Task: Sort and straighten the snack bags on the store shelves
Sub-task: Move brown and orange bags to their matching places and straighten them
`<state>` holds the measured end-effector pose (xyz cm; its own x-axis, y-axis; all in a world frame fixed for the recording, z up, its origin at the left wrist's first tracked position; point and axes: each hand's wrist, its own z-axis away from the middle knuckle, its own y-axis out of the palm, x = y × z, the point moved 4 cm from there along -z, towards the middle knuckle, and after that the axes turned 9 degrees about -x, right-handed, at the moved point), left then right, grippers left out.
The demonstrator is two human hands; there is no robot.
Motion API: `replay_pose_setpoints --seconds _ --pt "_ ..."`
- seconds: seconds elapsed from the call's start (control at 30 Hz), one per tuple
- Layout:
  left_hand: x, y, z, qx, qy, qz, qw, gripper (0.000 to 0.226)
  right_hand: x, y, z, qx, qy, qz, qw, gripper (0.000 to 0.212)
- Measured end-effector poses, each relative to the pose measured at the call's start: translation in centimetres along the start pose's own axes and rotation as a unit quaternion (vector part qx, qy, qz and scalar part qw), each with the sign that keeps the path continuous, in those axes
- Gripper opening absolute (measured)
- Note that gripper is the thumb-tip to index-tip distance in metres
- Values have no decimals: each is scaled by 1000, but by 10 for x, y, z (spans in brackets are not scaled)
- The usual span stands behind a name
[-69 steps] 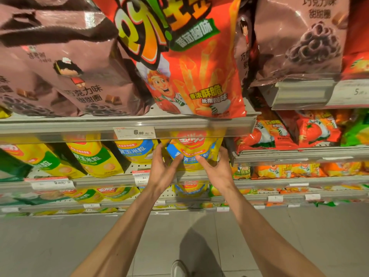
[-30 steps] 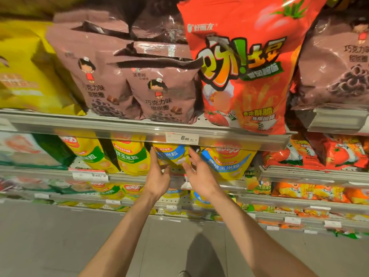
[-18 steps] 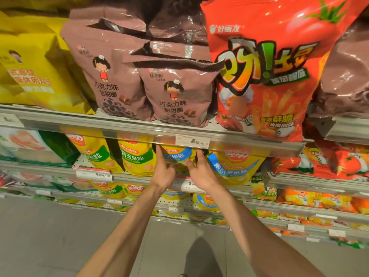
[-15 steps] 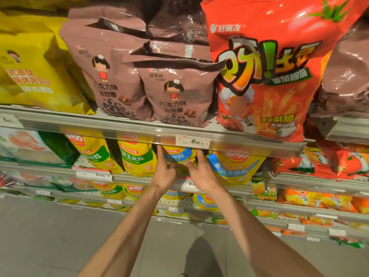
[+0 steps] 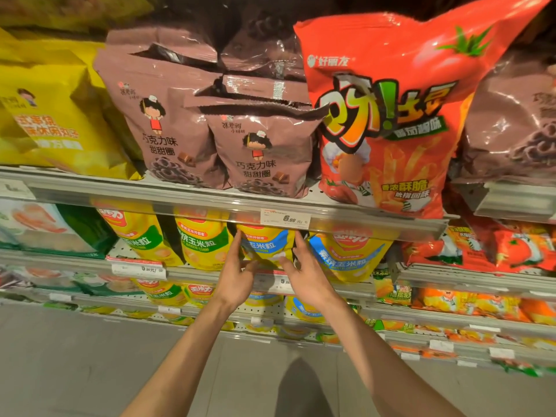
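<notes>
Two hands flank one yellow corn-snack bag with a blue band [image 5: 266, 246], which stands on the shelf just under the price tag [image 5: 285, 219]. The left hand [image 5: 236, 273] presses straight fingers against the bag's left edge, thumb across its lower front; the right hand [image 5: 305, 273] does likewise on the right edge — neither curls round it. Left of the tag's bag stand green-banded corn bags [image 5: 201, 245]. Above the tag sit brown chocolate-ring bags [image 5: 261, 155] and, to their right, a big red tomato-fries bag [image 5: 391, 121] — upright, overhanging the shelf rail [image 5: 195, 203].
</notes>
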<state>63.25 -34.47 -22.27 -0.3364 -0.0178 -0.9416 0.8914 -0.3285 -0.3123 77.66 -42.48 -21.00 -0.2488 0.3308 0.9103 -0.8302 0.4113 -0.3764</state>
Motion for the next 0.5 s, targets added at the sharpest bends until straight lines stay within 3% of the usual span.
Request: replay_pose_setpoints --seconds 0.1,0.27,0.5 --pt "5 -11 9 -30 -19 5 999 58 -5 -13 7 -17 13 -44 999 56" --pt "-5 -19 44 -43 -13 9 999 35 -9 -59 36 -61 21 -25 998 12" --pt "-54 6 88 -45 1 111 993 29 6 -138 90 -130 -8 -49 990 18"
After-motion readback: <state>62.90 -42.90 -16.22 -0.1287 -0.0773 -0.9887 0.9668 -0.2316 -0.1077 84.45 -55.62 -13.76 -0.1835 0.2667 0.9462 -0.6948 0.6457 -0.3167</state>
